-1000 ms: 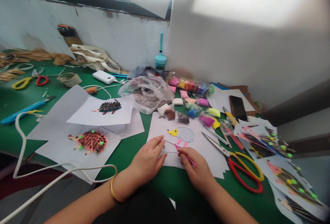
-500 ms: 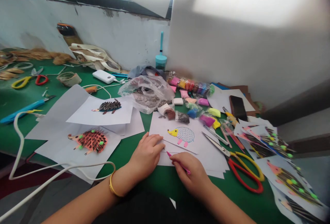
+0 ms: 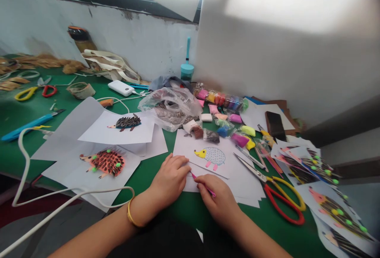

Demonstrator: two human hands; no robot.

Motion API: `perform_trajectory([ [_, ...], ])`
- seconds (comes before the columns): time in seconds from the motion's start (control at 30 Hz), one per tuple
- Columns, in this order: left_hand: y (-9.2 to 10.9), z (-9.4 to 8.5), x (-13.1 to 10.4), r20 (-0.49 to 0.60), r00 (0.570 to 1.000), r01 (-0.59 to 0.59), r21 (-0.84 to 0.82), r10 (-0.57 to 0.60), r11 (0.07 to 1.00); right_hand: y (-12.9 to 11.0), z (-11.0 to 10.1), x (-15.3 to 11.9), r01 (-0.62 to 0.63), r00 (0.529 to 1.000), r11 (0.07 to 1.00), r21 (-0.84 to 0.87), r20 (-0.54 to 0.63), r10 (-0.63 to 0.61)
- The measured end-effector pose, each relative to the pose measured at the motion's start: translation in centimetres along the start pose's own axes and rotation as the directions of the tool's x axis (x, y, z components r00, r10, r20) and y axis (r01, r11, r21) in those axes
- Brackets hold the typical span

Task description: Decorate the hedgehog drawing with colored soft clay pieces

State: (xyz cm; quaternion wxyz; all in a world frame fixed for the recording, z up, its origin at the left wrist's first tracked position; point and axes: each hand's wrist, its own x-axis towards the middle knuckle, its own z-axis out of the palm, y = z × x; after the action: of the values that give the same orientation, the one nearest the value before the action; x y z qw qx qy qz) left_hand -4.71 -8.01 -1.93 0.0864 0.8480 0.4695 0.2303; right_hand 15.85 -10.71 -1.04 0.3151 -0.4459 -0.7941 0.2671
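My right hand (image 3: 221,194) is closed around a thin pink clay modelling tool (image 3: 211,192), its tip pointing at my left fingertips. My left hand (image 3: 171,176) lies at the left edge of the white paper (image 3: 190,186), fingers bent and drawn together; what is between them, if anything, is hidden. Just beyond both hands, a sheet carries a hedgehog picture (image 3: 214,156) with a yellow head, a body of blue marks and pink feet. To the right of it lie large scissors (image 3: 263,176) with red and yellow handles, blades apart, and a craft knife (image 3: 249,156).
Several clay packets (image 3: 211,135) and a clear plastic bag of seeds (image 3: 170,109) lie behind the paper. Seed-covered hedgehog pictures (image 3: 105,163) are at left, more (image 3: 338,210) at right. A white cable (image 3: 89,192) crosses the left front. A phone (image 3: 275,125) lies at back right.
The pink tool's tip has come in against my left fingertips, with my right hand shifting slightly. My left hand stays in place on the paper. The whole view has slid slightly.
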Motion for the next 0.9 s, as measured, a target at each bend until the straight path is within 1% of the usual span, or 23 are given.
perform_trajectory([
  [0.2,0.07,-0.18,0.13,-0.036,0.999,-0.003,-0.026,0.002,1.000,0.16,0.00,-0.14,-0.016,1.000,1.000,0.003,-0.021,0.016],
  [0.3,0.05,-0.19,0.20,-0.030,0.999,0.010,-0.036,-0.011,0.999,0.07,-0.07,-0.19,-0.001,1.000,1.000,0.011,-0.029,0.001],
  [0.43,-0.04,-0.01,0.22,-0.017,1.000,0.019,-0.024,-0.019,1.000,-0.17,-0.10,-0.17,0.032,1.000,0.999,0.015,-0.001,-0.032],
  [0.6,0.03,-0.01,0.25,-0.039,0.999,0.014,-0.007,-0.014,1.000,-0.17,0.10,-0.04,0.015,1.000,1.000,-0.004,-0.019,-0.015],
  [0.7,0.10,-0.10,0.28,-0.031,0.999,0.013,-0.013,-0.013,1.000,-0.04,0.17,0.00,0.008,0.999,1.000,-0.012,-0.039,-0.009],
  [0.9,0.06,-0.06,0.25,-0.029,1.000,0.004,-0.034,-0.005,0.999,0.14,0.17,-0.09,-0.001,0.999,1.000,-0.011,-0.033,0.000],
])
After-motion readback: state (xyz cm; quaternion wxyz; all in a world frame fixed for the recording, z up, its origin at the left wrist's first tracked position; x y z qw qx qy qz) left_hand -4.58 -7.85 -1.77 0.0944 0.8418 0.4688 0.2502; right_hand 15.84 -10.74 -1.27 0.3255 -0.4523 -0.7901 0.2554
